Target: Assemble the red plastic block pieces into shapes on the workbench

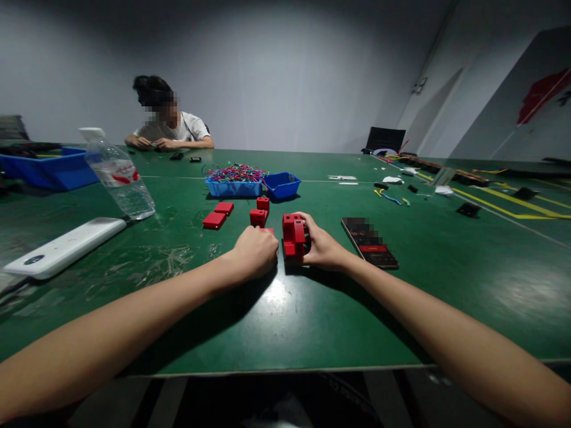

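Note:
My right hand [322,246] is closed around a red plastic block assembly [293,235] that rests on the green table [285,321]. My left hand [255,251] sits just left of it as a closed fist; a sliver of red shows at its top, but what it holds is hidden. Just beyond the hands stand two small red blocks [260,213]. Two flat red pieces [218,215] lie further left.
A blue tray of coloured wires [235,180] and a smaller blue bin [282,184] sit behind the blocks. A phone [369,242] lies right of my hand. A water bottle [118,175] and a white device [62,246] lie to the left. Another person sits at the far edge.

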The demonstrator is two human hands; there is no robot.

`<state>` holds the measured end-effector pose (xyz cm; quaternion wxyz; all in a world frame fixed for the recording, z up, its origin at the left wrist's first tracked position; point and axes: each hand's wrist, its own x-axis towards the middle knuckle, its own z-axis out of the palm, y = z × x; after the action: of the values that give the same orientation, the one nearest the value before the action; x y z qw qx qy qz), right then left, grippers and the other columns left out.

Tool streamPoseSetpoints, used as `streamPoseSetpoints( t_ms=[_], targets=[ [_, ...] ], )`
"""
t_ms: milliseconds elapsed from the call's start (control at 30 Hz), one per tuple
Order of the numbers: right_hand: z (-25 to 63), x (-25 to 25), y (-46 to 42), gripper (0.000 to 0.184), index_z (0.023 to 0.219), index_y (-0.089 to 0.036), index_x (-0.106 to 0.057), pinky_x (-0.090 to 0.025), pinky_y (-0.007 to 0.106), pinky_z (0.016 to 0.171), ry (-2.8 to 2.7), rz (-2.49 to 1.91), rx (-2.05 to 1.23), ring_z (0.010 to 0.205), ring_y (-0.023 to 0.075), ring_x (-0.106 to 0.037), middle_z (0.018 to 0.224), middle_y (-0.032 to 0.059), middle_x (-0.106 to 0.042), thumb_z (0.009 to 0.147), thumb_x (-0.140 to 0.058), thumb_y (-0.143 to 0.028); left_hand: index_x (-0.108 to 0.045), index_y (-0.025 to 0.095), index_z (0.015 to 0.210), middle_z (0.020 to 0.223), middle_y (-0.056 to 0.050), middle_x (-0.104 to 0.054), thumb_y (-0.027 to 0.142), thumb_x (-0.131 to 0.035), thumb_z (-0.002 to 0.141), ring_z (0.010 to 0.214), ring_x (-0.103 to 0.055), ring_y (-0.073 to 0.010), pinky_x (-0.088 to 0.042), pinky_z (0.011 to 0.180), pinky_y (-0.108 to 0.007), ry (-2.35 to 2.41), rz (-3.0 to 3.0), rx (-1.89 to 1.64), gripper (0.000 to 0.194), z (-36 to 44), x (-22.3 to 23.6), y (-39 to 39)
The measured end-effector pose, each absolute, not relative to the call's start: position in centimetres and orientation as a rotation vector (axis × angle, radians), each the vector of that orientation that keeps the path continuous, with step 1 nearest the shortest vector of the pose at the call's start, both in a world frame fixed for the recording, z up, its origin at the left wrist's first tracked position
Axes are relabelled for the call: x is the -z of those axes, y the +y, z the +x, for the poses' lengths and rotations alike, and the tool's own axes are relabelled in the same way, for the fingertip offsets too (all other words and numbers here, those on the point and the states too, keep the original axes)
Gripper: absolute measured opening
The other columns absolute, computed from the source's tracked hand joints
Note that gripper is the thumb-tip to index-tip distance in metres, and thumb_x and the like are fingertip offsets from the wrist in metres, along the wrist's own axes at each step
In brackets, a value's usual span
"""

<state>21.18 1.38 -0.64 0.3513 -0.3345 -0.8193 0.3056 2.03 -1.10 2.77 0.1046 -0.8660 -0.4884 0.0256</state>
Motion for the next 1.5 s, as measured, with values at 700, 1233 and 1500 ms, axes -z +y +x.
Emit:
streamPoseSetpoints(
  t_ms=[700, 1233, 1500],
  targets=[
    [21.5, 0.9, 1.8, 0.095, 0.136, -0.022, -0.028, -0.048, 0.041, 0.095, -2.129, -0.935, -0.699, 0.111, 0.0266, -0.062, 0.127, 0.0144, -0.057, 0.058, -0.083, -0.031, -0.011, 0.019, 0.151, 0.155, -0.023, -0.026, 0.019, -0.070, 0.072, 0.126, -0.055, -0.0290, -0.044, 0.107, -0.045, -0.947, -3.484, 1.497, 0.098, 1.1, 1.0, 1.8],
    [22.1, -0.9, 1.2, 0.071, 0.136, -0.014, -0.037, -0.047, 0.039, 0.090, -2.255, -1.321, -0.505, 0.101, 0.0239, -0.063, 0.119, 0.0169, -0.062, 0.074, -0.071, -0.021, -0.028, 0.019, 0.137, 0.141, -0.020, -0.040, 0.032, -0.083, 0.064, 0.123, -0.054, -0.0321, -0.052, 0.098, -0.046, -1.175, -3.072, 1.735, 0.093, 1.7, 1.8, 2.8],
    [22.5, -0.5, 1.9, 0.081, 0.134, -0.008, -0.043, -0.045, 0.039, 0.088, -2.224, -1.561, -0.300, 0.104, 0.0287, -0.060, 0.112, 0.0189, -0.062, 0.068, -0.080, -0.034, -0.029, 0.019, 0.137, 0.141, -0.020, -0.039, 0.032, -0.083, 0.064, 0.123, -0.053, -0.0314, -0.053, 0.097, -0.045, -1.179, -3.080, 1.733, 0.092, 1.7, 1.9, 2.8]
  ],
)
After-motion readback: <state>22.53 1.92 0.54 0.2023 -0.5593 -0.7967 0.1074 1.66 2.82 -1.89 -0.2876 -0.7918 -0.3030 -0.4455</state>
